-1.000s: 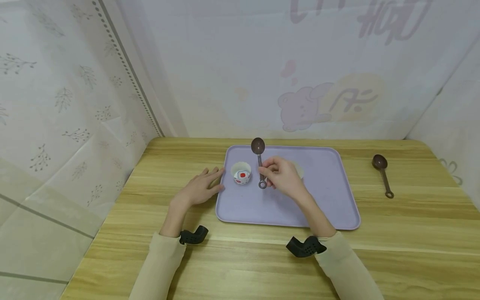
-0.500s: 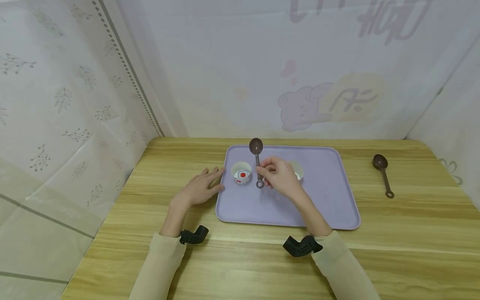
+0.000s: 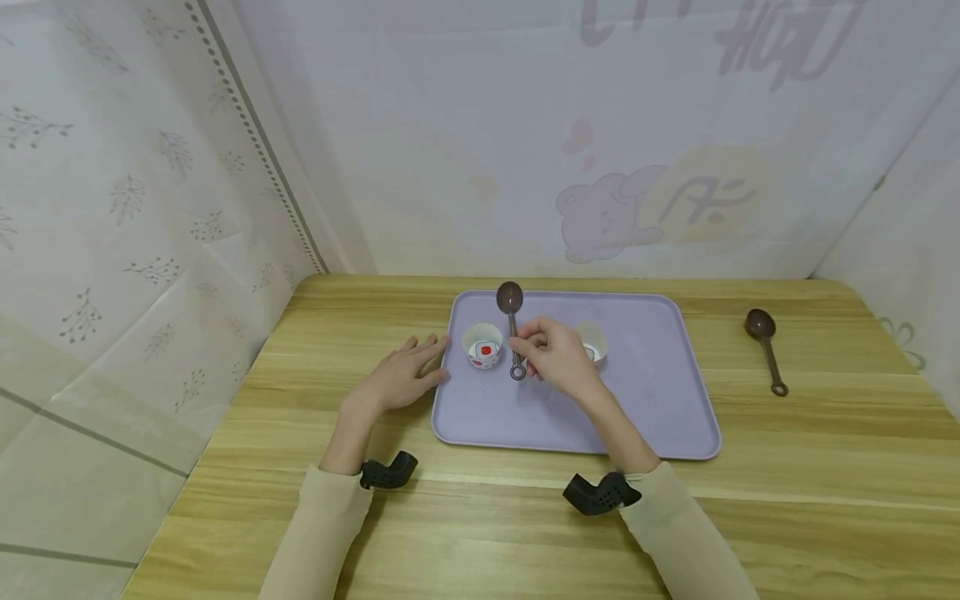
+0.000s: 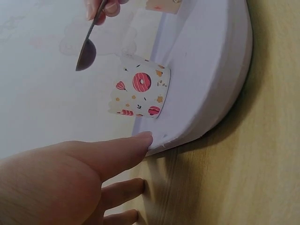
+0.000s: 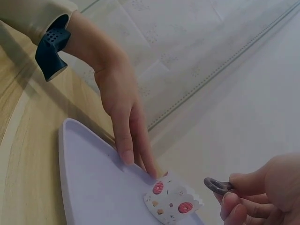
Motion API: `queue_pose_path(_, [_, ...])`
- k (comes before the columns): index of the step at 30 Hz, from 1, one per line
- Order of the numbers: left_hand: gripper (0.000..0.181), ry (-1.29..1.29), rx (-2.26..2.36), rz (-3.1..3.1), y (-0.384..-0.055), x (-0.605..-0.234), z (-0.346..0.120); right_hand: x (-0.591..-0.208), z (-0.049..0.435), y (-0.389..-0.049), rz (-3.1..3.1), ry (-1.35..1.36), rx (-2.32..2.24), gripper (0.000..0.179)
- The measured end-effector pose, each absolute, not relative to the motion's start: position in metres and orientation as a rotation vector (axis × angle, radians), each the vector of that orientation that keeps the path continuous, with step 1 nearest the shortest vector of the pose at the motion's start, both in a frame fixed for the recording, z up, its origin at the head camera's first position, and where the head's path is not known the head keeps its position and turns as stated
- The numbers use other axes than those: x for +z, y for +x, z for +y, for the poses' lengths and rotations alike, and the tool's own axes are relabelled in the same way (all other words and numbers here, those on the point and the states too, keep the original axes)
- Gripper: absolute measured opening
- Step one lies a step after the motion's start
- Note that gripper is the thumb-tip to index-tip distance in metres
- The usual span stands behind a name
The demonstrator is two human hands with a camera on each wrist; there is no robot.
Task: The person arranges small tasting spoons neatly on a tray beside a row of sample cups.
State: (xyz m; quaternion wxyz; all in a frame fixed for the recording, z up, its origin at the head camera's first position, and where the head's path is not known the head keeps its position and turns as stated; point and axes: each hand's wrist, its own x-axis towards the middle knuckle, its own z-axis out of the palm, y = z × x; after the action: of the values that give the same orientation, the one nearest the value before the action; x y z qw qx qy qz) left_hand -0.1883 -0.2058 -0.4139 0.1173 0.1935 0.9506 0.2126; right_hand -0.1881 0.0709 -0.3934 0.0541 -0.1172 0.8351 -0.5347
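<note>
Pale patterned cloth (image 3: 450, 167) hangs behind the wooden surface (image 3: 825, 467), and a lavender tray (image 3: 656, 375) lies near its far edge. Just inside the tray's left edge stands a printed cup (image 3: 482, 346); a 2nd cup (image 3: 595, 337) stands nearer the tray's middle, partly hidden from above by the right hand (image 3: 562, 357). That hand pinches a brown spoon (image 3: 512, 322) by its handle, raised clear of the tray, with thumb and fingers curled in on it. Seen from above, the spoon's long axis runs near edge to far edge, bowl toward the far side, and the printed cup is just beside it, leftward from those fingers. On the cup's other side, the left hand (image 3: 397, 375) rests at the tray's left edge, fingers extended and grasping nothing. Well apart, a spare spoon (image 3: 769, 357) lies toward the surface's right edge.
</note>
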Motion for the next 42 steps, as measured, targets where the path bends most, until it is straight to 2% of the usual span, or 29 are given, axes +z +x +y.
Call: queue_pose_path(42, [0.062, 0.549, 0.629, 2.767, -0.188, -0.413, -0.205, -0.412, 0.068, -0.196, 2.567, -0.244, -1.563, 0.016])
